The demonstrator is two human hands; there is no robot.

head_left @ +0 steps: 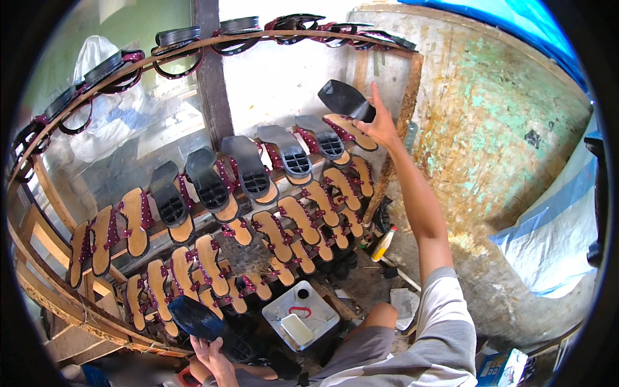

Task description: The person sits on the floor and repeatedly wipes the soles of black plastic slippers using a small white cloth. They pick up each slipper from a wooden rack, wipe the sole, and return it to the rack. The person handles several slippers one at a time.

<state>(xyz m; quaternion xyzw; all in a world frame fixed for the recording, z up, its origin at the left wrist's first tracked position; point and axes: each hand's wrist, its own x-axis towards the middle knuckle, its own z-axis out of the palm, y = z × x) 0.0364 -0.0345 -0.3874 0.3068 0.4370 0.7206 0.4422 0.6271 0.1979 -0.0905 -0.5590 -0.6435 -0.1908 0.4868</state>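
My right hand [382, 128] is raised at the upper right, gripping one end of a black shoe sole [342, 98] between thumb and fingers, the forefinger pointing up. That sole is above the last sandal [353, 132] in the upper row of the rack. Low in the view, my left hand [213, 362] holds another black sole [195, 316], its face dark and shiny, in front of the lower row of sandals. Along the upper row, several black soles [248, 164] with gridded heels lie on tan sandals with maroon dotted straps.
More sandals hang on a curved wooden rail [213, 40] along the top. Near my knee stands a white square stool [271, 313] bearing a pale tray [296, 330] and a red ring-shaped thing. A yellow bottle [382, 246] stands by the stained wall [490, 142] on the right.
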